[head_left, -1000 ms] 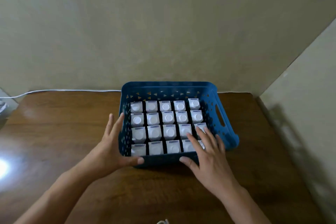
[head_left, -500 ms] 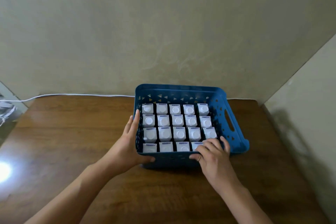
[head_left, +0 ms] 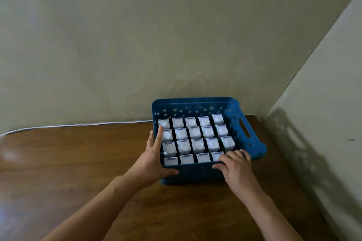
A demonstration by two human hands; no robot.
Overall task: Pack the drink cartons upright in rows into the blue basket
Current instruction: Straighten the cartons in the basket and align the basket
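Note:
The blue basket (head_left: 197, 174) stands on the brown table near the right wall. Several white drink cartons (head_left: 197, 146) with round caps stand upright in even rows inside it, filling it. My left hand (head_left: 151, 159) lies flat against the basket's left wall, fingers straight and pointing away, thumb across the front wall. My right hand (head_left: 235, 168) grips the front rim at the basket's right corner, its fingers curled over the edge and hiding the nearest right carton.
A white cable (head_left: 74, 125) runs along the table's (head_left: 78, 172) far edge by the back wall. A pale side wall (head_left: 323, 123) stands close to the basket's right, beside its handle cut-out (head_left: 244, 128).
My right hand's fingers have curled over the basket's front rim from lying flat on the cartons. My left hand has pressed closer on the left wall. The basket shows further right in view.

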